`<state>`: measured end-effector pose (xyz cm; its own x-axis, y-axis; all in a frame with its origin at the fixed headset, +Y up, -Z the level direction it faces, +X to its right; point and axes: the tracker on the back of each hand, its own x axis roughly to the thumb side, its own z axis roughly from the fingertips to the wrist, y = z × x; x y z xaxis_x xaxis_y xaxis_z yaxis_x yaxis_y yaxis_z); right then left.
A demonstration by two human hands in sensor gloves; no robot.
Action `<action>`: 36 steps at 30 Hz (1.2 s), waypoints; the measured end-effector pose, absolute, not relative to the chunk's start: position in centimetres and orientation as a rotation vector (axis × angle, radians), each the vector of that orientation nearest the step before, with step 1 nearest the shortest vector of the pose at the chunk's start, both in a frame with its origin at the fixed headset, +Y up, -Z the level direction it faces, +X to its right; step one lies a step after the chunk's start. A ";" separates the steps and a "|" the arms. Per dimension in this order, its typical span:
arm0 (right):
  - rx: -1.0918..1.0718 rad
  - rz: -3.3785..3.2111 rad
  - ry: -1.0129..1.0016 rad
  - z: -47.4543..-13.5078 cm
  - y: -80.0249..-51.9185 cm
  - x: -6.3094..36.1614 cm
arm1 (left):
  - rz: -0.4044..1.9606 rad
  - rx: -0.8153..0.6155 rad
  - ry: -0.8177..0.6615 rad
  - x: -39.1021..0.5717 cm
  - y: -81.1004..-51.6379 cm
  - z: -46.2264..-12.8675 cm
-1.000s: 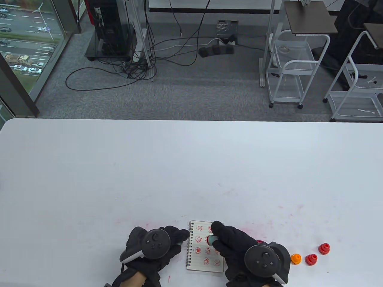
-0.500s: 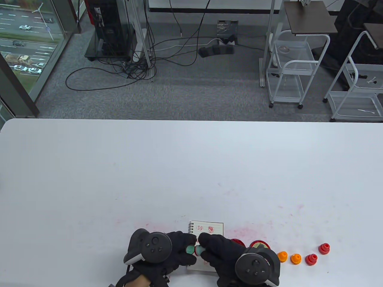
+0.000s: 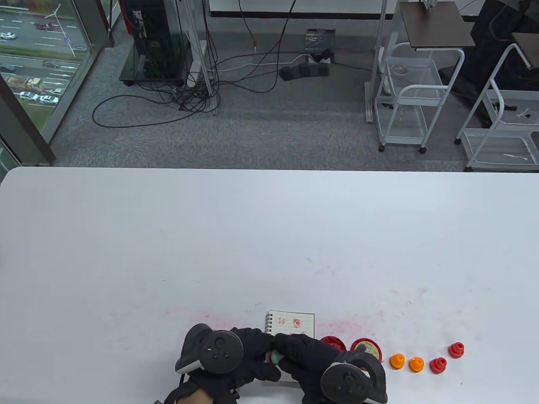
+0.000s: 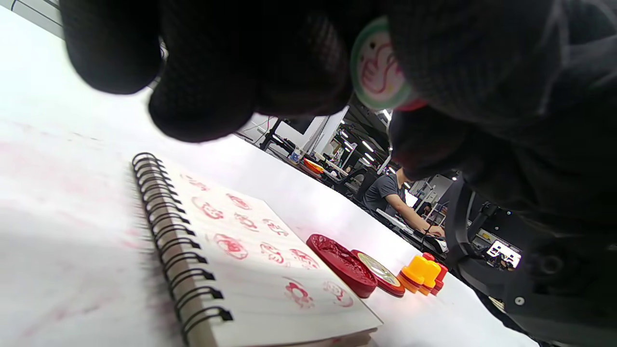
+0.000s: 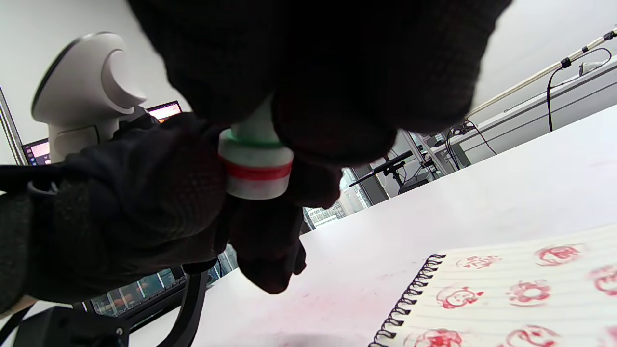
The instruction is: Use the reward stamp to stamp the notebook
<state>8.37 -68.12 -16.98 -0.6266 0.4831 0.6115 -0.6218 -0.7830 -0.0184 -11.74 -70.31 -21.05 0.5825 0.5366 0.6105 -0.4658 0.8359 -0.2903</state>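
We hold the stamp point(image 3: 274, 357) between both hands above the near left corner of the notebook point(image 3: 294, 321). Our right hand point(image 3: 307, 357) grasps its green body from the 3 o'clock side, fingers wrapped round it. Our left hand point(image 3: 248, 355) meets it from 9 o'clock, and its fingertips point(image 4: 202, 96) close on the capped end with the printed face. The right wrist view shows a white cap with a red band seated on the green body. From that we judge that the cap is going back on, or is about to come off; we cannot tell which.

The stamp's long axis lies roughly level, running 9 to 3 o'clock, so its end does not face the page. The notebook lies flat on the table point(image 3: 168, 235), spiral edge at 9 o'clock, and extends from under our hands toward 12 o'clock. Its page already carries rows of red prints. Both hands are equally near it; the right one has the working grip.

At 3 o'clock from the notebook lie a red ink pad point(image 3: 332, 342) and its lid point(image 3: 367, 348), then two orange stamps point(image 3: 406, 362) and two red stamps point(image 3: 447, 357) in a row.
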 end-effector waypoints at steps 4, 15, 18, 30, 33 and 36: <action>0.789 2.345 -0.312 -17.0 -68.1 8.5 | 0.597 -0.093 -0.752 -11.8 -70.2 -21.0; 0.771 2.304 -0.265 -17.3 -68.0 8.8 | 0.591 -0.073 -0.755 -11.6 -70.2 -20.8; 0.774 2.315 -0.274 -17.3 -68.0 8.8 | 0.599 -0.074 -0.752 -11.6 -70.2 -20.8; 0.786 2.339 -0.305 -17.1 -67.7 8.7 | 0.565 -0.057 -0.761 -11.5 -70.0 -20.7; 0.779 2.325 -0.311 -17.1 -67.7 8.7 | 0.554 -0.043 -0.762 -11.5 -69.8 -20.6; 0.783 2.330 -0.302 -17.1 -67.9 8.5 | 0.546 -0.047 -0.765 -11.5 -69.9 -20.6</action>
<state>8.54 -67.90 -17.08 -0.6079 0.5120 0.6069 -0.6498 -0.7600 -0.0097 -11.53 -69.91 -20.56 0.5899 0.4860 0.6449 -0.4523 0.8604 -0.2347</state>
